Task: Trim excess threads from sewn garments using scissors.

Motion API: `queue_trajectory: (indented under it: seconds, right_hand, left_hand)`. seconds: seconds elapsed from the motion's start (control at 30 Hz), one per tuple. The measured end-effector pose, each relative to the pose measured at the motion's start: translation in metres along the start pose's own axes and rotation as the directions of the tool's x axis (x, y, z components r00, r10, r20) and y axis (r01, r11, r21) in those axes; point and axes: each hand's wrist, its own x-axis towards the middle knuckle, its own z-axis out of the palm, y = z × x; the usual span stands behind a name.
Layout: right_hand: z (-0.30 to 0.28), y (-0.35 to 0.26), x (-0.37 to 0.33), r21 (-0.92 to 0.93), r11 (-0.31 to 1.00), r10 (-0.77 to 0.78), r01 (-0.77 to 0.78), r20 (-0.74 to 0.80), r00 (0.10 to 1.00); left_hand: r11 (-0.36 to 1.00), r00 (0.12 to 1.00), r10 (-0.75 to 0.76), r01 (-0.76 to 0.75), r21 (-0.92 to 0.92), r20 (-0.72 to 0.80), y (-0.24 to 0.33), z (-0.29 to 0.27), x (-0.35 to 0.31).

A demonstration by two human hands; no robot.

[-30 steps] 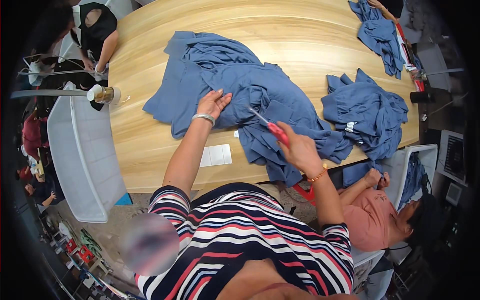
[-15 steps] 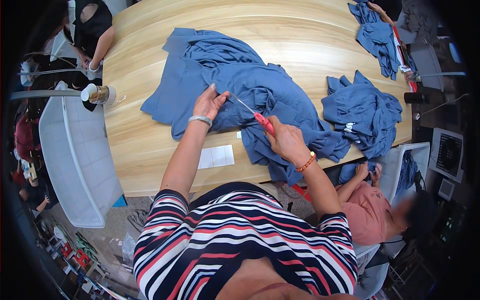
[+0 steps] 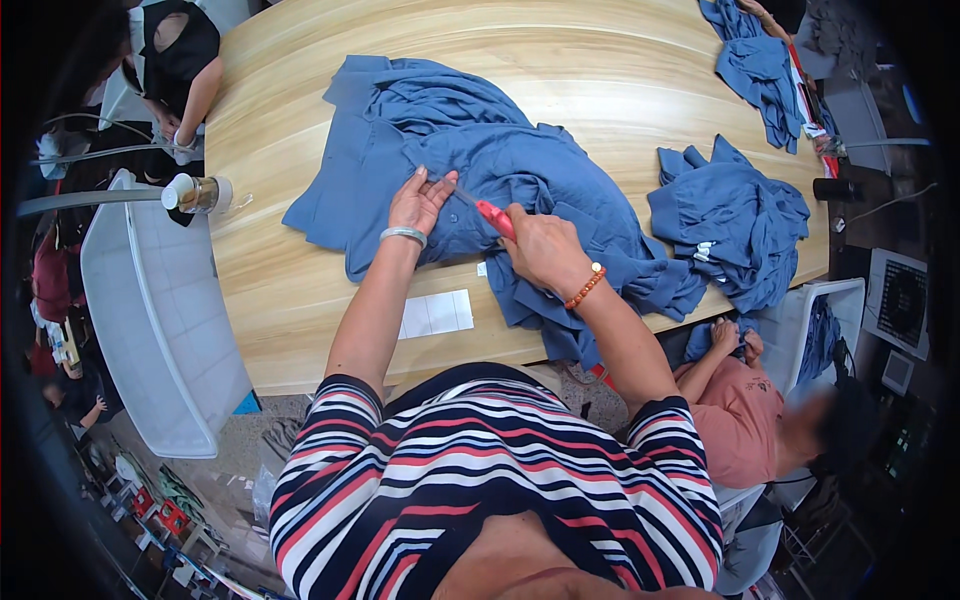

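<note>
A blue knit garment (image 3: 480,150) with buttons lies bunched before me, its lower folds hanging over the table's near edge. My left hand (image 3: 422,205), with a pale bangle at the wrist, rests on it; the thumb and fingers are slightly curled and apart. My right hand (image 3: 548,250), wearing an orange bead bracelet, is closed around a red-handled tool (image 3: 497,218) with a thin metal shaft. Its shaft points left toward my left fingertips, close above the cloth. Whether the tip touches cloth or fingers is too small to tell.
White cards (image 3: 437,313) lie on the wooden table (image 3: 290,340). Another blue garment (image 3: 730,225) sits at the right, more blue cloth (image 3: 757,80) beyond. A jar (image 3: 197,193) stands at the left edge. A white bin (image 3: 150,320) is left; a person in pink (image 3: 735,420) sits at right.
My right hand has moved left and slightly up with the red-handled tool, bringing it closer to my left fingers. The left fingers have parted a little.
</note>
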Motion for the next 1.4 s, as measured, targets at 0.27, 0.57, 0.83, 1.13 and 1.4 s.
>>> queue_trajectory:
  seconds: [0.27,0.57,0.83,1.13,1.4]
  right_hand:
    - [-0.011,0.014,-0.049,0.107,0.989,0.104,-0.102,-0.02,0.994]
    - [0.005,0.01,-0.087,0.062,0.993,0.101,-0.102,0.015,0.995]
    - [0.014,-0.012,-0.108,0.022,0.999,0.035,-0.039,0.163,0.986]
    - [0.011,-0.015,-0.107,-0.033,0.989,0.147,-0.146,0.017,0.989]
    - [0.019,-0.011,-0.114,0.045,0.996,0.08,-0.082,0.037,0.996]
  left_hand:
    - [0.444,0.978,0.154,-0.196,0.874,0.141,-0.007,-0.011,-0.051]
    - [-0.048,0.885,0.211,-0.415,0.909,0.415,-0.019,-0.024,-0.053]
    - [0.796,0.984,0.053,-0.143,0.587,0.169,-0.024,-0.057,-0.05]
    - [0.825,0.984,-0.055,-0.051,0.563,0.17,-0.024,-0.067,-0.062]
    - [0.745,0.983,0.021,-0.135,0.653,0.18,-0.027,-0.071,-0.072]
